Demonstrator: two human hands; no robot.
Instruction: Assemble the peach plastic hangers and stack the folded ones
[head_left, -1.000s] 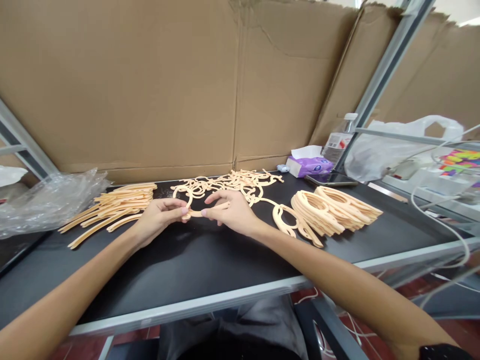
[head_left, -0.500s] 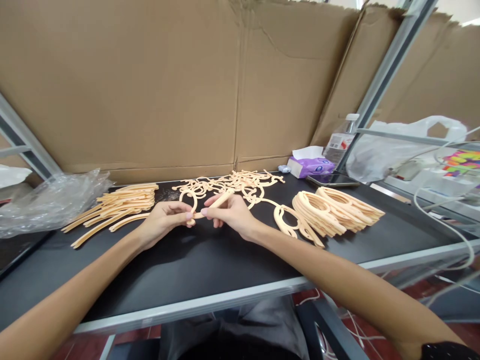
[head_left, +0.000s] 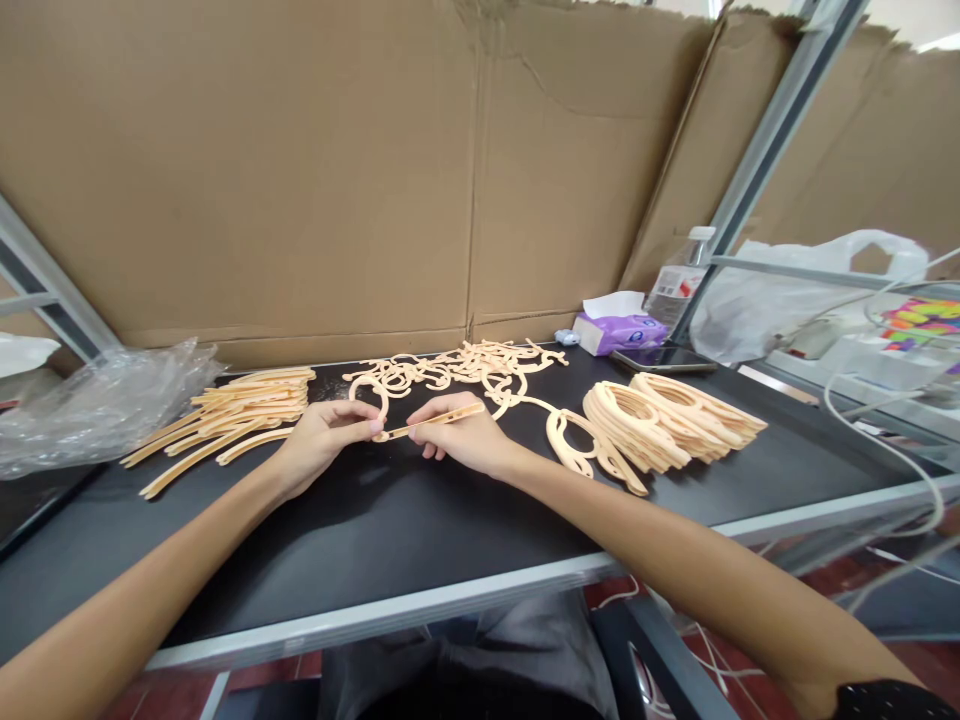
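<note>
A cream plastic hanger hook (head_left: 385, 402), curved almost into a ring, stands up from the fingertips of my left hand (head_left: 326, 437), which is pinched on its lower end. Held between the thumb and fingers of my right hand (head_left: 469, 432) is a slim cream hanger arm (head_left: 454, 413) with slots along it. The arm's left end meets the hook's base; whether they are joined I cannot tell. Behind my hands lies a heap of loose hooks (head_left: 442, 370). Left of them is a pile of long curved hanger arms (head_left: 251, 405).
To the right lie stacked cream hanger pieces with round openings (head_left: 637, 430). Beyond them are a purple tissue pack (head_left: 626, 332), a phone (head_left: 664, 358) and a plastic bottle (head_left: 679, 280). Crumpled clear plastic (head_left: 97, 400) lies at the left. Cardboard (head_left: 300, 180) walls the back.
The hanger arm in my right hand has turned, its free end now pointing right and its slotted side showing. The hook has shifted slightly left with my left fingertips.
</note>
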